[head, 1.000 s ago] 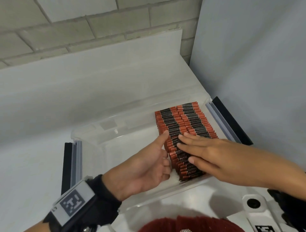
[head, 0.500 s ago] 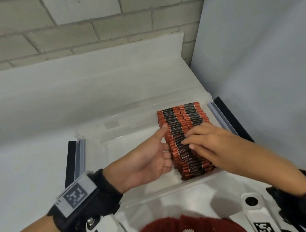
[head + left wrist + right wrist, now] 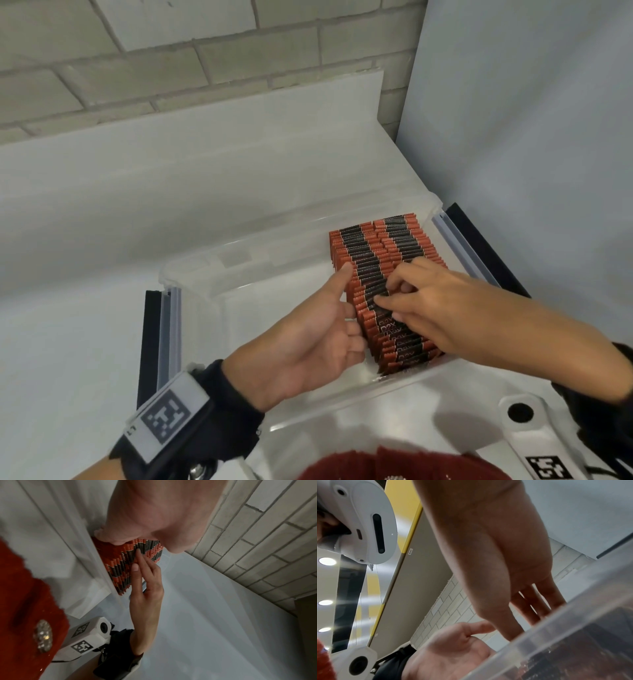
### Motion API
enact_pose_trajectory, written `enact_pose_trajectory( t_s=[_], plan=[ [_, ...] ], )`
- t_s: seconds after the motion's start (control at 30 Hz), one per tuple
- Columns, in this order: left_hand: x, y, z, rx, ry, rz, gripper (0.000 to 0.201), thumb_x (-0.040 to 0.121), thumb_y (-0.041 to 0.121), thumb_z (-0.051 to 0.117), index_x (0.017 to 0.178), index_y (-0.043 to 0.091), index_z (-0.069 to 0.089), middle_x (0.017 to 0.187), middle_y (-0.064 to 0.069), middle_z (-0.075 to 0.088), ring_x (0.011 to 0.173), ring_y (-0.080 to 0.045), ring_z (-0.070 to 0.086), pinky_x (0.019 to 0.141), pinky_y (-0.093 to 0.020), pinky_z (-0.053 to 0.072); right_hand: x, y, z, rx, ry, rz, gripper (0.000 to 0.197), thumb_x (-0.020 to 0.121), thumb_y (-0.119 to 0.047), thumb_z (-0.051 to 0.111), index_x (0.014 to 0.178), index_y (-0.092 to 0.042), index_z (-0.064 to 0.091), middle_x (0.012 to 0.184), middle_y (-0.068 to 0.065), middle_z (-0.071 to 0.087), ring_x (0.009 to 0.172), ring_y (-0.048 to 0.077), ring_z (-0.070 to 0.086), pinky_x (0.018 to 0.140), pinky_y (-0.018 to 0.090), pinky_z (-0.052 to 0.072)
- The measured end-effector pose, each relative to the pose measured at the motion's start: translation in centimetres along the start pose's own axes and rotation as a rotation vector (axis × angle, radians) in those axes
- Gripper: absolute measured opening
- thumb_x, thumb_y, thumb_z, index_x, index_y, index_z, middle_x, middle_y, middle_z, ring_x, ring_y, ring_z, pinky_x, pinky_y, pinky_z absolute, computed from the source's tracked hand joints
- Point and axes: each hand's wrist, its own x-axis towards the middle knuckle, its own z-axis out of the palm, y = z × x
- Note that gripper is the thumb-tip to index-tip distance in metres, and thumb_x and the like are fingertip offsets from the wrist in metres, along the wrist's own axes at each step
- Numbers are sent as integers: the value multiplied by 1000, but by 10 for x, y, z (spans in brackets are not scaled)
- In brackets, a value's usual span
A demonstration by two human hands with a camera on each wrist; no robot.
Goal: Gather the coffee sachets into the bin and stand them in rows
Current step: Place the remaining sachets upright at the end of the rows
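**Tidying the packed rows of sachets**

Since the coffee sachets are thin foil sticks standing on end, they look light, a little slick and easily bent, and a loosely packed row would probably topple like dominoes. They fill the right part of the clear bin in two tight rows that run from its far wall to its near wall; the sachets nearest the person lean, so their printed faces show. By my judgement the best hold is on the top edges, a few at a time between fingertips, with the row's open side braced so nothing slides out.

The left hand does that bracing: thumb up against the left side of the rows, fingers loosely curled beside them and gripping nothing. The right hand lies over the tops, fingertips bent down into the sachets as if pinching or parting a few; whether any is truly held I cannot tell. The right wrist view shows only the bin's cloudy wall with fingers above it.

Compared with a second ago, the right hand's fingers have gone from lying flat across the tops to curling in, and the hand has drawn slightly towards the far end. The left hand has hardly moved.

The bin sits on a white worktop in front of a brick wall.
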Motion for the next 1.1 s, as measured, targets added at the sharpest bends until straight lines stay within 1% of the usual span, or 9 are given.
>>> enact_pose_trajectory(
  t_s=[0.13,0.27,0.4,0.53,0.7,0.8,0.9,1.03,1.1],
  plan=[
    [-1,-1,0,9,6,-6,59,93,63,36,94,9,60,69,-4,63,60,-12,52,59,-19,46,-2,0,0,30,-8,28,39,102,-34,34,138,-29,51,128,-12,42,116,2,34,102,24,38],
    [-2,4,-3,27,84,18,58,91,63,40,95,8,56,62,-2,41,63,-13,33,65,-24,31,-7,-2,-3,64,4,32,43,102,-38,30,143,-31,42,137,-18,39,124,-3,31,108,16,27],
    [-2,9,0,27,54,19,58,93,63,37,94,10,59,66,-3,53,60,-12,42,61,-21,41,-9,-6,-2,74,-85,-2,43,102,-42,27,141,-35,45,140,-21,38,126,-4,32,109,17,27],
    [0,16,-2,48,113,48,56,92,64,38,96,10,53,61,-1,41,60,-13,33,61,-23,32,-10,-1,-7,107,-30,47,44,101,-41,27,142,-35,43,141,-23,38,128,-8,30,110,10,21],
    [0,22,5,104,78,47,57,96,61,32,87,11,57,56,1,56,49,-8,48,55,-17,39,-8,6,-7,72,-29,94,50,104,-32,26,153,-33,16,158,-22,11,143,-7,7,109,6,-2],
    [-1,22,-2,91,133,51,58,91,65,38,96,10,54,67,-3,39,64,-14,33,67,-24,33,-6,7,-6,76,-58,72,52,105,-30,25,153,-34,6,158,-23,0,138,-12,-4,110,7,-5],
    [-10,16,-8,78,131,-2,72,88,67,42,129,7,42,82,-8,23,72,-17,32,74,-28,36,-20,11,-14,119,-100,40,48,101,-40,24,148,-46,16,151,-34,9,131,-23,-2,101,-3,-7],
    [-18,1,-4,131,-92,-99,60,83,73,37,92,15,53,76,-4,42,82,-20,35,83,-28,32,-37,14,-15,201,-244,-72,64,78,-73,11,130,-58,44,135,-44,38,128,-29,17,104,-5,6],
    [-12,-3,0,167,-123,-112,66,89,72,27,93,17,64,81,-1,67,78,-9,60,80,-24,39,-35,16,-7,203,-268,-107,68,79,-73,13,133,-51,48,124,-56,30,125,-34,12,104,-4,3]
  ],
)
